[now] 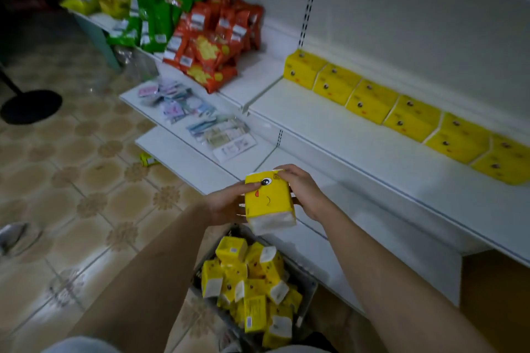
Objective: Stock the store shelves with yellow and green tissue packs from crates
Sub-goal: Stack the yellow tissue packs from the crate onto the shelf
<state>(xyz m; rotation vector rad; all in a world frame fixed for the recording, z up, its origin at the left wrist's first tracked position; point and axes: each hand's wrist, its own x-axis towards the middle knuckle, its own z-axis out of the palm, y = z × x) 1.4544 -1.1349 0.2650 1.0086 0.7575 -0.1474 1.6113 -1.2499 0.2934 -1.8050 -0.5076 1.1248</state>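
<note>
A yellow tissue pack (268, 200) with a cartoon face is held in front of me above the crate. My left hand (226, 204) grips its left side and my right hand (304, 192) grips its right side and top. Below them a grey crate (311, 285) holds several more yellow tissue packs (252, 286) in a loose heap. On the white shelf (344, 135) to the right, a row of yellow tissue packs (407, 116) lines the back wall.
Orange snack bags (218, 40) and green bags (155, 23) fill the shelf section at the left. Small flat sachets (200, 120) lie on a lower shelf. A black round stand base (31, 106) sits on the tiled floor at far left.
</note>
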